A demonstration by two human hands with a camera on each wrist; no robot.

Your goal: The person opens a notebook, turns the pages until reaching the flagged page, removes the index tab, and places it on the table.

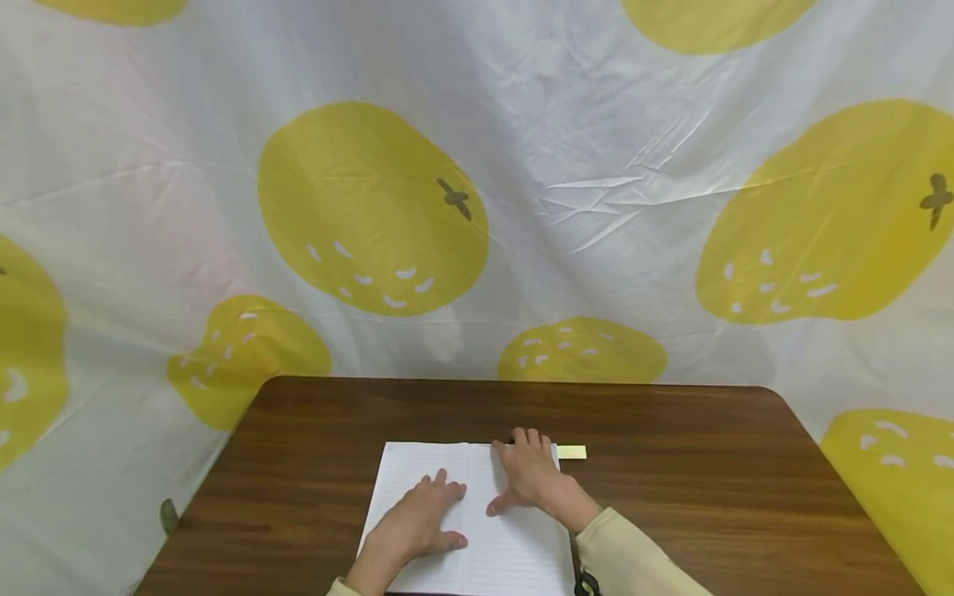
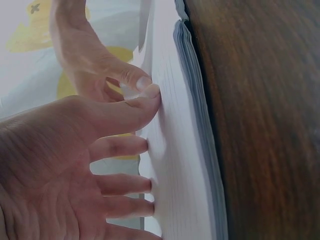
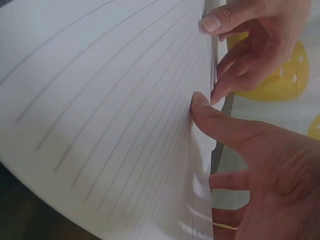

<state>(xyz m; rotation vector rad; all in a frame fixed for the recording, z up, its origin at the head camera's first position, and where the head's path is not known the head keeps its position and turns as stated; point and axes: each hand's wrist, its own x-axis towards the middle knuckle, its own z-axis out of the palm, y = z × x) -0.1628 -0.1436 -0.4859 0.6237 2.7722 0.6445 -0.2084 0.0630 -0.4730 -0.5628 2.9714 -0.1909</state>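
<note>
An open notebook point(image 1: 514, 542) with lined white pages lies flat on the wooden table. My left hand point(image 1: 419, 521) rests on its left page with the fingers spread and the fingertips touching the paper. On the right page, near the top edge, my right hand point(image 1: 531, 473) presses with fingers extended and thumb apart. A pale yellow sticky strip point(image 1: 571, 452) pokes out past the notebook's upper right edge. Close up in the left wrist view, the left thumb point(image 2: 135, 107) touches the page. The right wrist view shows the ruled page point(image 3: 120, 110) under the right thumb point(image 3: 215, 117).
The dark brown table point(image 1: 708, 472) has rounded far corners. Behind it hangs a white cloth point(image 1: 596, 165) printed with large yellow fruit. The right sleeve point(image 1: 633, 555) is pale yellow, with a dark band at the cuff.
</note>
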